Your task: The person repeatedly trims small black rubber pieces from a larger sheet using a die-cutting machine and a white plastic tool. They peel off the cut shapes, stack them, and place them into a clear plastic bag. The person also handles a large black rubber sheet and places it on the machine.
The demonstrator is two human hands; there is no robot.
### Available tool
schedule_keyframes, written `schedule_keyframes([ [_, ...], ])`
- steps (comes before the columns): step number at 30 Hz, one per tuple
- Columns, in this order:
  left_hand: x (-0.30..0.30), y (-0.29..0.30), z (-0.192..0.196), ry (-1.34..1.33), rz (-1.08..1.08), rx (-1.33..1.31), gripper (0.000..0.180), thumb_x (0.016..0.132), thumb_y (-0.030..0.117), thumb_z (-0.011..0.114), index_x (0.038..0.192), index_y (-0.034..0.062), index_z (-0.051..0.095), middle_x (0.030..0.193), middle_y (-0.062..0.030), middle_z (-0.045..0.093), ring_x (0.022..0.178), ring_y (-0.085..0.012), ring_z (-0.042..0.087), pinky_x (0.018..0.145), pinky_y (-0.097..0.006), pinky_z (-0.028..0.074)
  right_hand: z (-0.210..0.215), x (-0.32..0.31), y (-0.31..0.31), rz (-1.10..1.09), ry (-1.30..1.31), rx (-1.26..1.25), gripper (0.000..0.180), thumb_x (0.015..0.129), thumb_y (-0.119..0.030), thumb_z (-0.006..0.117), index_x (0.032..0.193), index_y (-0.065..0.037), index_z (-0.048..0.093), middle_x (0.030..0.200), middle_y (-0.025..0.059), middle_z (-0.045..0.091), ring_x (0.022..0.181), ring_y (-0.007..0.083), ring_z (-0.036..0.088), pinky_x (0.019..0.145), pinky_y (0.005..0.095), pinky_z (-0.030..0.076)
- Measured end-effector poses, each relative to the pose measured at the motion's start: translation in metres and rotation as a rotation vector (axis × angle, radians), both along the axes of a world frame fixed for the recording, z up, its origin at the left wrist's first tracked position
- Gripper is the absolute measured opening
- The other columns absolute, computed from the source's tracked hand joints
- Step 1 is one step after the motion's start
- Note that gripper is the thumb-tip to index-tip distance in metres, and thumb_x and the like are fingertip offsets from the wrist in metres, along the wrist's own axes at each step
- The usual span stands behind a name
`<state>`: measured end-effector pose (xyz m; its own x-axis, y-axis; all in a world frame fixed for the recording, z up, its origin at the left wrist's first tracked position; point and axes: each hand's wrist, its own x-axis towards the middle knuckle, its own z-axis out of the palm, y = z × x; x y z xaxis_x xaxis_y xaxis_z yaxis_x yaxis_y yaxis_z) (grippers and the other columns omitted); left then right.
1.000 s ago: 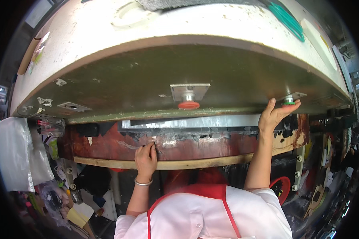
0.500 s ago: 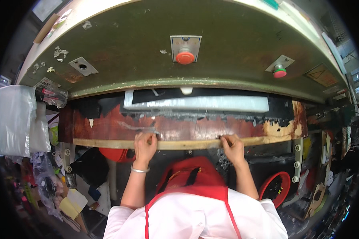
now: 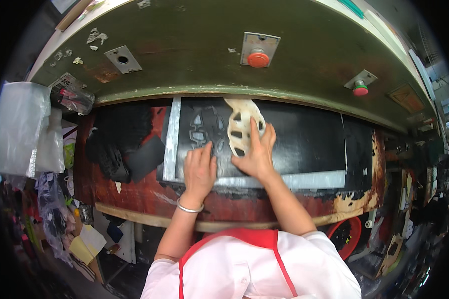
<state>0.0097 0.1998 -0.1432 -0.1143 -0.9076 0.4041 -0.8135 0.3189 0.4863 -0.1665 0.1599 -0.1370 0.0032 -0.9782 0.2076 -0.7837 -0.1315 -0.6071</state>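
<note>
My right hand grips a cream-coloured cutting die with several openings, its thumb at the near edge and fingers over the right side. The die lies on a black sheet with pale strips along its left and near edges. Just left of the die, the sheet shows several cut outlines. My left hand rests at the near end of these outlines, fingers stretched forward and holding nothing. A metal bangle circles my left wrist.
Black pieces are heaped at the left of the red-brown worktop. A green machine beam with a red button spans the far side. Clear plastic bags hang at left; a red tub stands low at right.
Both hands have moved forward from the wooden front edge onto the black sheet, which now lies further out from beneath the beam. The die and the black heap have come into view.
</note>
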Motion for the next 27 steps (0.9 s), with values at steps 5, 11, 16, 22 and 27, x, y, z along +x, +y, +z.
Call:
schedule_keyframes([
  [5, 0.007, 0.048, -0.01, -0.077, -0.043, 0.094, 0.044, 0.079, 0.005, 0.066, 0.122, -0.0016, 0.056, 0.101, -0.0131, 0.054, 0.09, -0.0301, 0.05, 0.08, -0.041, 0.042, 0.006, -0.001, 0.058, -0.013, -0.212, 0.023, 0.1, 0.052, -0.009, 0.081, 0.14, -0.009, 0.034, 0.137, 0.0271, 0.028, 0.129, 0.0441, 0.026, 0.107, 0.0497, 0.031],
  [11, 0.022, 0.101, -0.015, -0.128, -0.055, 0.107, 0.045, 0.078, 0.002, 0.064, 0.122, -0.0013, 0.056, 0.103, -0.0144, 0.053, 0.088, -0.0303, 0.049, 0.078, -0.041, 0.042, 0.033, -0.045, 0.101, -0.029, -1.488, 0.291, 0.104, 0.059, -0.006, 0.083, 0.145, -0.008, 0.023, 0.128, 0.0185, 0.05, 0.115, 0.0274, 0.054, 0.097, 0.0362, 0.044],
  [16, 0.026, 0.104, -0.015, -0.122, -0.075, 0.064, 0.045, 0.078, 0.001, 0.063, 0.123, -0.0004, 0.056, 0.104, -0.0145, 0.052, 0.089, -0.0306, 0.048, 0.078, -0.041, 0.041, 0.047, -0.078, 0.131, -0.043, -0.979, -0.036, 0.1, 0.062, -0.005, 0.08, 0.143, -0.003, 0.023, 0.131, 0.0196, 0.047, 0.119, 0.0276, 0.051, 0.1, 0.0369, 0.041],
  [22, 0.021, 0.095, -0.015, -0.119, -0.064, 0.066, 0.041, 0.078, -0.003, 0.061, 0.12, -0.0007, 0.058, 0.1, -0.0147, 0.051, 0.09, -0.0307, 0.05, 0.08, -0.041, 0.041, 0.024, -0.083, 0.116, -0.148, -0.687, 0.074, 0.098, 0.056, -0.003, 0.08, 0.141, -0.005, 0.03, 0.135, 0.016, 0.041, 0.124, 0.0291, 0.045, 0.103, 0.0363, 0.039],
  [27, 0.017, 0.062, -0.014, -0.095, -0.042, 0.052, 0.038, 0.079, -0.002, 0.061, 0.117, 0.0002, 0.06, 0.098, -0.0141, 0.052, 0.091, -0.0302, 0.052, 0.082, -0.04, 0.041, -0.005, -0.066, 0.08, -0.116, -0.087, -0.07, 0.109, 0.053, -0.011, 0.082, 0.145, -0.006, 0.023, 0.137, 0.0325, 0.027, 0.128, 0.049, 0.028, 0.107, 0.054, 0.029],
])
